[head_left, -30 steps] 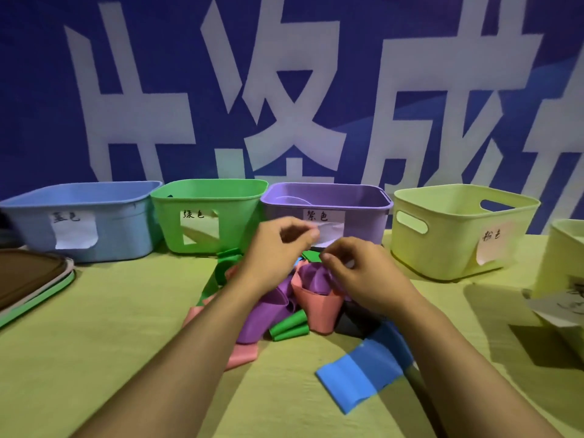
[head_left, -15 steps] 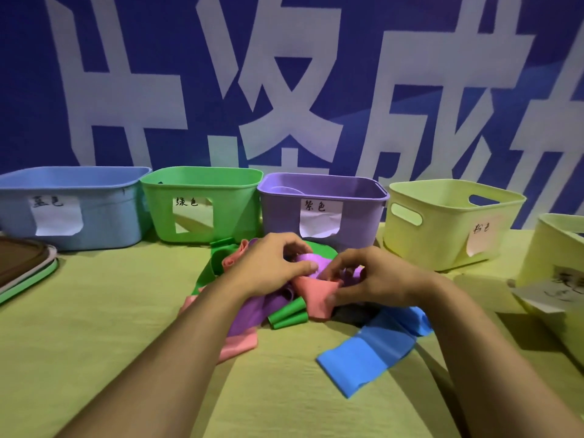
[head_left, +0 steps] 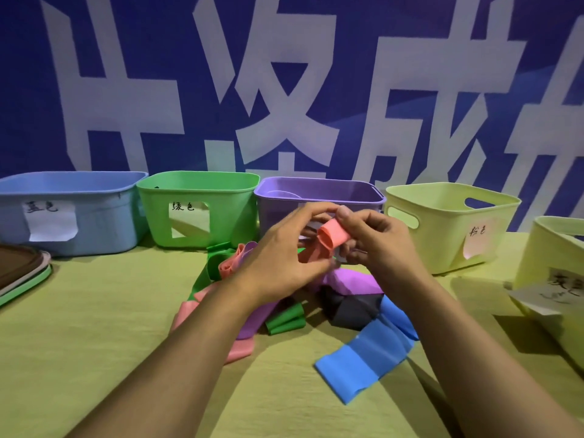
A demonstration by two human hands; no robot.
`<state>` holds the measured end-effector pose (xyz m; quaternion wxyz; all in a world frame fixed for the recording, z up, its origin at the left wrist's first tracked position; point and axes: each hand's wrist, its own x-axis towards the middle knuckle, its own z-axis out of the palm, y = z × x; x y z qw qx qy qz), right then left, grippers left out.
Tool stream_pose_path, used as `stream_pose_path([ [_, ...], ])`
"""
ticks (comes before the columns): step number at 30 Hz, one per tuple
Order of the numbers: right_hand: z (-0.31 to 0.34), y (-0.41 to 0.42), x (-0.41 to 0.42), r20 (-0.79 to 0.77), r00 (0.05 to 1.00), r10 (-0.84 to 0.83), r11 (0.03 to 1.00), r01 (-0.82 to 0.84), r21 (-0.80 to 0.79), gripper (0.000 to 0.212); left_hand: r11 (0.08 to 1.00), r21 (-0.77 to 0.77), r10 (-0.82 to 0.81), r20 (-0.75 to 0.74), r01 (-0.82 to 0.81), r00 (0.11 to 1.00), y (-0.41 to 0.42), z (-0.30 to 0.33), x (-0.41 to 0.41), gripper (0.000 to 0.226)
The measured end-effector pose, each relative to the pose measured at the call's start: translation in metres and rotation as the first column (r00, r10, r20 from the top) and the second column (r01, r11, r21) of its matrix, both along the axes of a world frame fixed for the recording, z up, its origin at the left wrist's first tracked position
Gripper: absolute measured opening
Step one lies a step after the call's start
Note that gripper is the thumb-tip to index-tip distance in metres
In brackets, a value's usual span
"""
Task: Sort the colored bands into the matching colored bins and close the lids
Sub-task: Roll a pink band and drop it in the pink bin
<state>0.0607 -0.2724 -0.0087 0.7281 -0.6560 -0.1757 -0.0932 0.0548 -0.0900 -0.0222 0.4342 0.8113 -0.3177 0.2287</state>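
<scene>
Left hand (head_left: 278, 257) and right hand (head_left: 376, 245) pinching a soft, stretchy pink band (head_left: 331, 237), maybe rolled, above the floppy band pile (head_left: 350, 286), just before the smooth plastic purple bin (head_left: 319, 197), boxy pale yellow bin (head_left: 448, 222) beside.

"绿色" on green bin label (head_left: 189, 220)

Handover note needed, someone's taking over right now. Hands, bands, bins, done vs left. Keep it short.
Left hand and right hand: both grip one salmon-pink rubber band, lifted above the pile.
Pile on the yellow-green table: purple band, green band, dark grey band, flat blue band, more pink.
Bins all open: blue plastic bin, green bin, purple bin, pale yellow bin tagged pink. Lids stacked far left.
Done: nothing visibly sorted.
Left: all bands, all lids.
</scene>
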Motion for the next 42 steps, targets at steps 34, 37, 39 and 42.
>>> stream_pose_path([
  [34,-0.013,0.0,0.005,-0.112,0.979,0.169,0.977,-0.182,-0.111,0.018,0.124,-0.943,-0.26,-0.332,-0.31,0.907,0.037,0.034,0.005,0.016],
  [37,-0.01,-0.009,0.005,-0.157,0.963,0.22,0.95,-0.248,-0.19,0.024,0.098,-0.913,-0.189,-0.407,-0.395,0.894,0.043,0.025,0.018,0.004],
  [39,-0.008,-0.013,0.003,-0.229,0.938,0.259,0.924,-0.31,-0.225,0.02,0.09,-0.888,-0.118,-0.459,-0.451,0.88,0.047,0.02,0.023,0.006],
  [42,-0.006,-0.021,-0.002,-0.397,0.863,0.311,0.871,-0.426,-0.244,0.023,0.081,-0.864,-0.011,-0.5,-0.498,0.866,0.055,0.012,0.028,0.009],
])
